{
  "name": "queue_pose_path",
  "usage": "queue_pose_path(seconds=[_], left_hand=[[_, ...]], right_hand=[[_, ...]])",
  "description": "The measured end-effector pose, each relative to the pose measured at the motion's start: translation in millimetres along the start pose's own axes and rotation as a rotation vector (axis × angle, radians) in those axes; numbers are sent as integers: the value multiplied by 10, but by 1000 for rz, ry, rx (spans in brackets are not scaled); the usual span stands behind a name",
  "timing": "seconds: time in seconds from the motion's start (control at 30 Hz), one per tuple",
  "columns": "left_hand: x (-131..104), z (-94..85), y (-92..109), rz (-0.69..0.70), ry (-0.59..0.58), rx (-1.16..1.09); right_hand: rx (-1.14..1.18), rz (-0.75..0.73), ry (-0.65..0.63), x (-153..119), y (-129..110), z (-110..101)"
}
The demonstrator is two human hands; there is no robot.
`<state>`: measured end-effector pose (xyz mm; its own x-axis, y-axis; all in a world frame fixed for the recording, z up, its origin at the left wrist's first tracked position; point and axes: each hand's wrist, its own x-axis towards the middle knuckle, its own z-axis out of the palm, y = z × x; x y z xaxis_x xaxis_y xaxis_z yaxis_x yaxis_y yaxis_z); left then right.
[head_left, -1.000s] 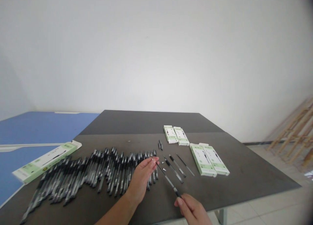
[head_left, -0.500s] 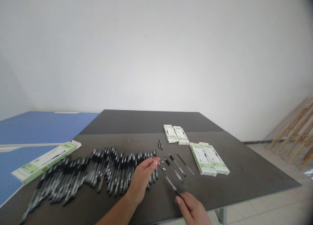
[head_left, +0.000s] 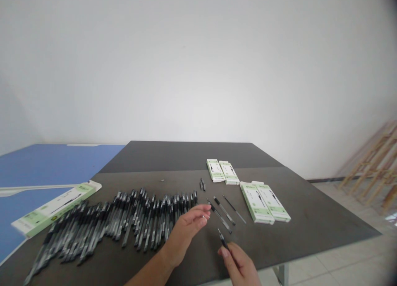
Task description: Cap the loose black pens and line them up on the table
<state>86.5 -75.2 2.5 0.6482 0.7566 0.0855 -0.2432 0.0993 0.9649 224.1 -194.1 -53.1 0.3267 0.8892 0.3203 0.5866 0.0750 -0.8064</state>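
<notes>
My right hand (head_left: 238, 263) is closed round a black-gripped gel pen (head_left: 222, 239) near the table's front edge, its bare pointed tip facing up and away from me. Just left of it, my left hand (head_left: 186, 232) has thumb and forefinger pinched together on a tiny silvery pen tip (head_left: 204, 216), mostly hidden by the fingers. Beyond the fingertips lie a capless pen (head_left: 219, 215), a pen barrel (head_left: 225, 210) and a thin refill (head_left: 234, 209), side by side at a slant. Two small black pen caps (head_left: 202, 184) rest farther back.
A long row of black gel pens (head_left: 142, 219) spreads over the left of the dark table (head_left: 186, 155). A green-and-white pen box (head_left: 56, 209) lies at the far left. More boxes (head_left: 263, 203) lie right of centre and at the back (head_left: 221, 172). Wooden frames (head_left: 375, 166) stand beyond the table.
The refill that stretched between my hands now sits inside the pen, only its tip showing. My left hand has let go of it and shifted slightly right and down to the small silvery piece.
</notes>
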Motion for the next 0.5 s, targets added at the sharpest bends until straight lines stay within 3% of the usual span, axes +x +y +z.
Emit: queue_pose_path(seconds=[0.17,0.5], left_hand=[[10,-21,-87,-43,72,-19],[-14,22,-116,-69,28,-51]], right_hand=[[35,-43,72,-3,-15,115],[-116,-109,0,114,-89,148]])
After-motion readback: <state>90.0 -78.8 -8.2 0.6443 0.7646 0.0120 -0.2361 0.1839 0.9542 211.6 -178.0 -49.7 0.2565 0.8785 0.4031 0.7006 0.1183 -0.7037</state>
